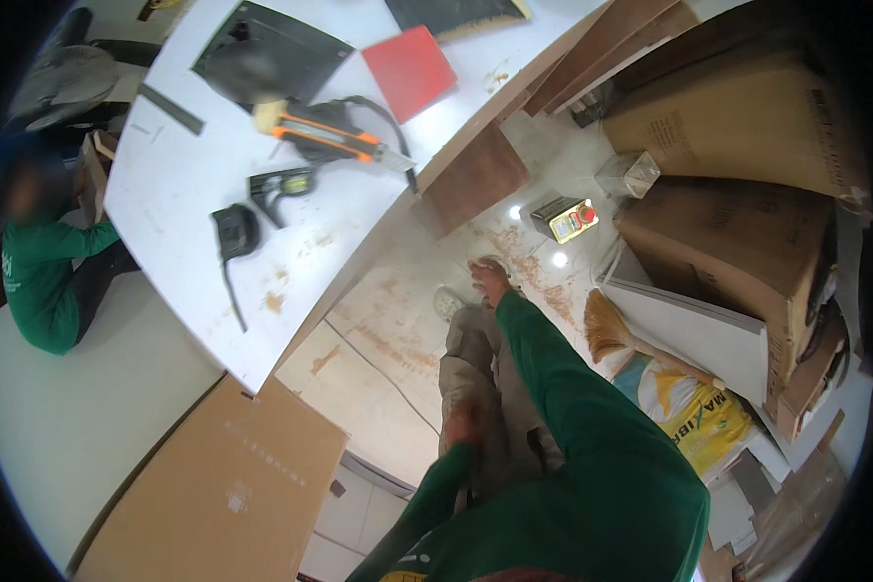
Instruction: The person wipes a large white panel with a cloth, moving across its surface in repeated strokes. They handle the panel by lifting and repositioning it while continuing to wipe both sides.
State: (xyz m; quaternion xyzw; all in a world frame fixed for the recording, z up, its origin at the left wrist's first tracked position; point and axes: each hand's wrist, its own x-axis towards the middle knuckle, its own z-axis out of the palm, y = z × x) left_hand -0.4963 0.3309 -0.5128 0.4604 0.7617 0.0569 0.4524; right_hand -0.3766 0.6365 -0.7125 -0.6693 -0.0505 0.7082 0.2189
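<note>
My right hand (489, 280) hangs over the dusty tiled floor, above a light clog (447, 303). Its fingers are loosely bent and apart, and I see nothing held in them. Against my trouser leg (462, 371) is my left hand (467, 425), blurred, with its fingers hard to make out. On the white tabletop (182, 211) before me lie an orange-and-black snap-off utility knife (327, 136), a black tape measure (236, 230) and a black tool with a yellow-green vial (282, 188). A red square sheet (409, 71) and a dark sheet (305, 54) lie farther back.
A rectangular metal can (566, 220) with a red cap stands on the floor. To the right are a straw broom (611, 327), a yellow sack (706, 429) and cardboard boxes (727, 247). A cable (378, 369) crosses the floor. Another person (44, 284) sits beyond the table.
</note>
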